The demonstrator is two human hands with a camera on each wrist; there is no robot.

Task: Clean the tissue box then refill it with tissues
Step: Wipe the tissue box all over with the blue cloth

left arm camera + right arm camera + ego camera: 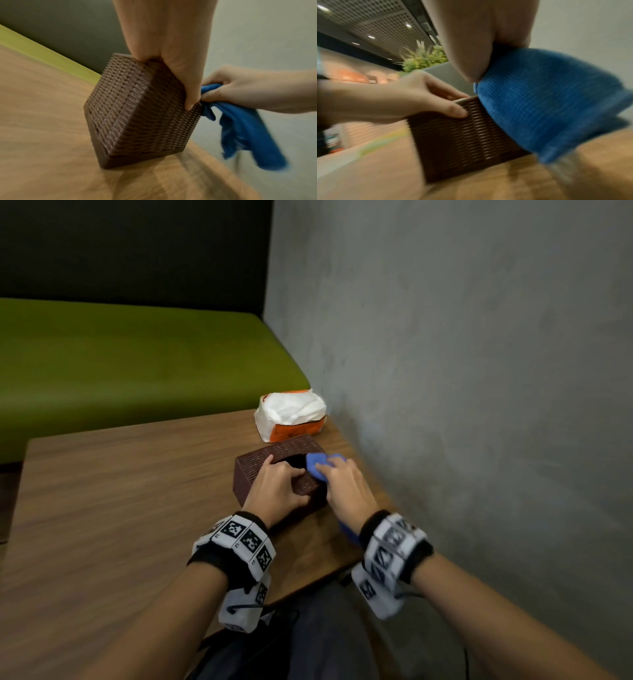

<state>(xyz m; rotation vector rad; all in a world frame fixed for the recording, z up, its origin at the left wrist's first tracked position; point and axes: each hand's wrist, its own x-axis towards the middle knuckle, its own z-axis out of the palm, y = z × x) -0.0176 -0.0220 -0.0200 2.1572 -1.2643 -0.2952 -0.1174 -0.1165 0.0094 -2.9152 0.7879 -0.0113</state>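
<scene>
Brown woven tissue box (279, 474) at centre frame on the wooden table (120, 491), steadied by left hand (279, 491) clamped over its top. Right hand (342, 484) bunched round blue cloth (317, 467), wiping. Probably light, rigid, grippy; best held across the top edges.

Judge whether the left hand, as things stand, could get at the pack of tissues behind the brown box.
Probably yes, once freed: the left hand now grips the tissue box, but the tissue pack lies just beyond it on the table with nothing between.
</scene>
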